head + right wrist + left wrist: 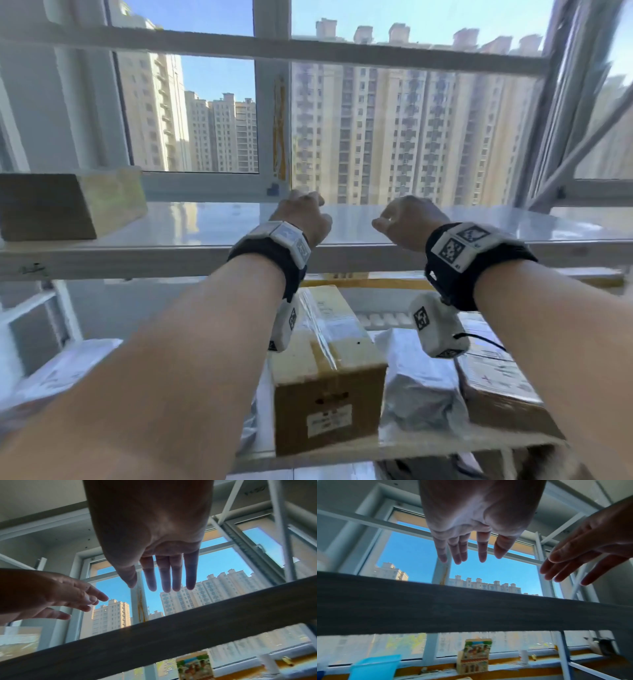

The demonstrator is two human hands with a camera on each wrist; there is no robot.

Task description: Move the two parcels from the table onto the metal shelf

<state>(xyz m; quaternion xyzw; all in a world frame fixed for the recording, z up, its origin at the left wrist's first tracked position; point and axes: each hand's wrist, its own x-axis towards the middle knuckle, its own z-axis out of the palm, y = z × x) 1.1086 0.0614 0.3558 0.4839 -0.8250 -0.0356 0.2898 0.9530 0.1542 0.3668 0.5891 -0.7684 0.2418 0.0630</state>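
Both my hands are raised over the upper board [178, 229] of the metal shelf, side by side and a little apart. The left hand [305, 212] and the right hand [407, 219] hold nothing. In the left wrist view the left hand [467, 547] has straight, slightly spread fingers above the board's front edge [471, 608], with the right hand [573, 561] beside it. The right wrist view shows the right hand [168, 573] just as flat and empty. A brown cardboard parcel [68, 205] lies on the same board at the far left, well away from both hands.
The level below holds a taped brown box [329, 370], a silvery bag parcel [418, 387], another box [496, 387] and a white bag [61, 373]. Shelf uprights and braces [551, 137] rise at the right. Behind is a window; a blue bin [373, 668] stands on its sill.
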